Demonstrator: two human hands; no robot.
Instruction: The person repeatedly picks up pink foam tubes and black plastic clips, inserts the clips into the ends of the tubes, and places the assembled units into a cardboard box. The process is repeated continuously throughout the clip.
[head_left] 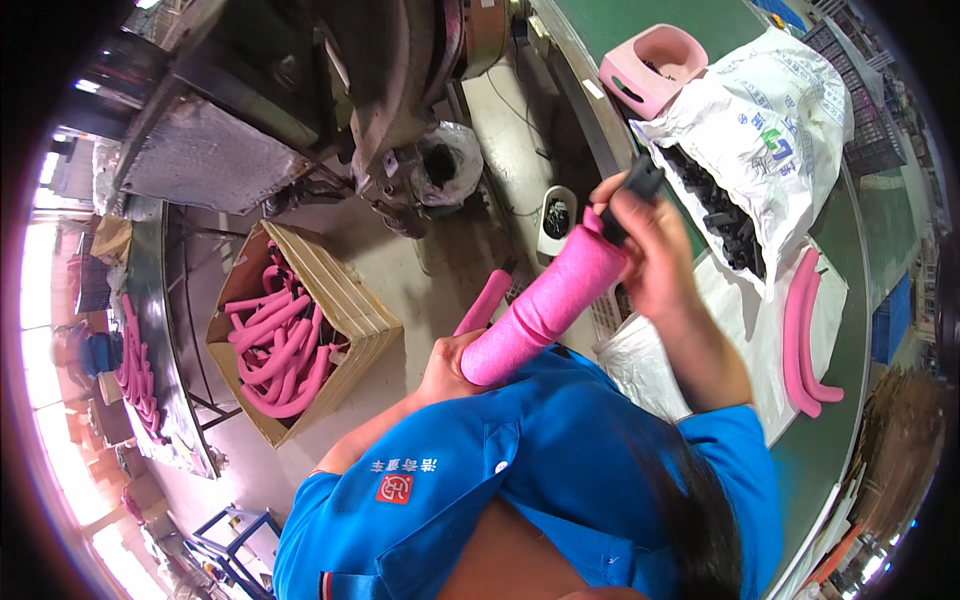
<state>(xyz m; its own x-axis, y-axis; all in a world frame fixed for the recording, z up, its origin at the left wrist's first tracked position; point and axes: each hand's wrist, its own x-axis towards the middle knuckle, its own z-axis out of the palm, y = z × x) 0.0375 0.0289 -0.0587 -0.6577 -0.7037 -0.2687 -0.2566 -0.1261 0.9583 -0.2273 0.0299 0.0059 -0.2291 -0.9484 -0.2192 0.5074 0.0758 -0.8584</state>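
My left hand (440, 375) is closed around the lower end of a thick pink foam-covered tube (545, 308), held slanting in front of my chest. Just behind that hand, a second pink length (486, 302) with a dark tip sticks up; whether it is part of the same piece I cannot tell. At the tube's upper end, my right hand (660, 250) grips a black plastic fitting (643, 178) between thumb and fingers. The fitting meets the tube end or lies right against it. Beside my right hand, a white woven sack (790, 130) gapes, showing many black fittings (712, 210).
On the left, a cardboard box (365, 320) holds many curved pink tubes (280, 350). More lie on a left-hand table (180, 340). Two curved tubes (798, 335) rest on the green bench (630, 25) at right, near a pink plastic container (640, 90). Machinery (400, 90) stands ahead.
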